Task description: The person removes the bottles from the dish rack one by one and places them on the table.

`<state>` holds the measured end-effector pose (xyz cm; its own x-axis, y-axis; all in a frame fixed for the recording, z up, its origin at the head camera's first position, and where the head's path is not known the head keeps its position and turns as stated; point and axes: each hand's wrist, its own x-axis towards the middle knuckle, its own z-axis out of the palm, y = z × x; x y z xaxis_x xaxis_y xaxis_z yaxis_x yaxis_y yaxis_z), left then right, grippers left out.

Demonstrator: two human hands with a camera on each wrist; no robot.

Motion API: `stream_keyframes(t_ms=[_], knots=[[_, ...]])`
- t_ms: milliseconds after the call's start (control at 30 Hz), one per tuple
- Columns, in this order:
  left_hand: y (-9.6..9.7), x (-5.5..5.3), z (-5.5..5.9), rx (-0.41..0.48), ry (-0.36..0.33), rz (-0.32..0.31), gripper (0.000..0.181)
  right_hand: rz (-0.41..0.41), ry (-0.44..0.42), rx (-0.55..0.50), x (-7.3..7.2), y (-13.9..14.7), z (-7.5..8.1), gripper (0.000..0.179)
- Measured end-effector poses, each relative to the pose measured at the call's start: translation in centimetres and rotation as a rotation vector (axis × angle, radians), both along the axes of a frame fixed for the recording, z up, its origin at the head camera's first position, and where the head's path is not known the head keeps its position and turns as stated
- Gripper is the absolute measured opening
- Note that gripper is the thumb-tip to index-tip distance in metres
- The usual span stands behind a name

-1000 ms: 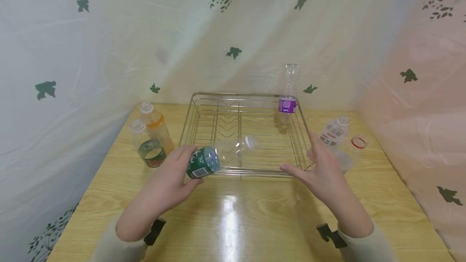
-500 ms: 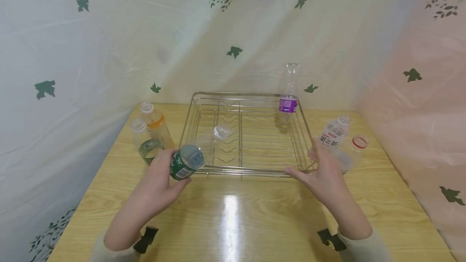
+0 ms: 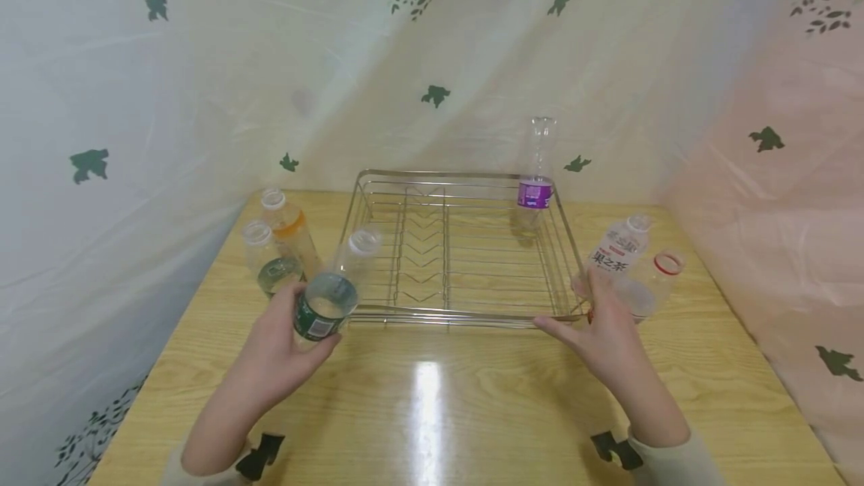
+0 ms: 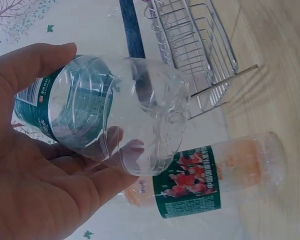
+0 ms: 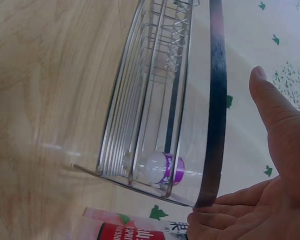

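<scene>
My left hand (image 3: 278,351) grips a clear plastic bottle with a green label (image 3: 329,295), its neck tilted up and away. In the left wrist view, the thumb and fingers wrap the label of this bottle (image 4: 90,107). It overlaps the front left corner of a wire dish rack (image 3: 472,319) in the head view. At the rack's front right corner is my right hand (image 3: 601,330), thumb spread from the fingers. The right wrist view shows those fingertips (image 5: 202,217) right at the rack's rim corner. A bottle with a purple label (image 3: 535,195) stands in the rack's back right corner.
Left of the rack stand another green-labelled bottle (image 3: 280,274) and one with an orange band (image 3: 292,225). A white-labelled bottle (image 3: 614,250) and a jar-like bottle with a red-ringed neck (image 3: 663,280) stand at right. Patterned cloth (image 3: 432,43) hangs behind the wooden table (image 3: 499,388).
My left hand has moved left and slightly back, carrying the bottle from over the rack and turning it more upright. The right hand has shifted only slightly at the rack's corner.
</scene>
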<state>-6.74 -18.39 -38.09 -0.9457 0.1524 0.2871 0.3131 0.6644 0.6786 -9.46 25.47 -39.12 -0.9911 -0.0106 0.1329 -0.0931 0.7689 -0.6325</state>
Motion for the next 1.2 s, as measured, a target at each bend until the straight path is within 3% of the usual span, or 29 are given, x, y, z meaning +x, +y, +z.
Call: stream_keyframes(t_ms=[367,700,933,1200], knots=[[-1.0,0.2,-1.5,0.041,-0.070,0.073,0.088,-0.006,-0.063,0.004,-0.2,0.3,-0.7,0.127],[-2.3,0.4,-2.2,0.147,-0.263,0.138,0.083,-0.011,-0.109,-0.047,-0.8,0.5,-1.4,0.126],[-2.8,0.1,-3.0,0.197,-0.283,0.159,0.087,-0.002,-0.104,-0.048,-1.0,0.8,-1.8,0.126],[-3.1,-0.1,-3.6,0.160,-0.277,0.195,0.088,0.005,-0.085,-0.061,-1.2,1.0,-2.3,0.124]])
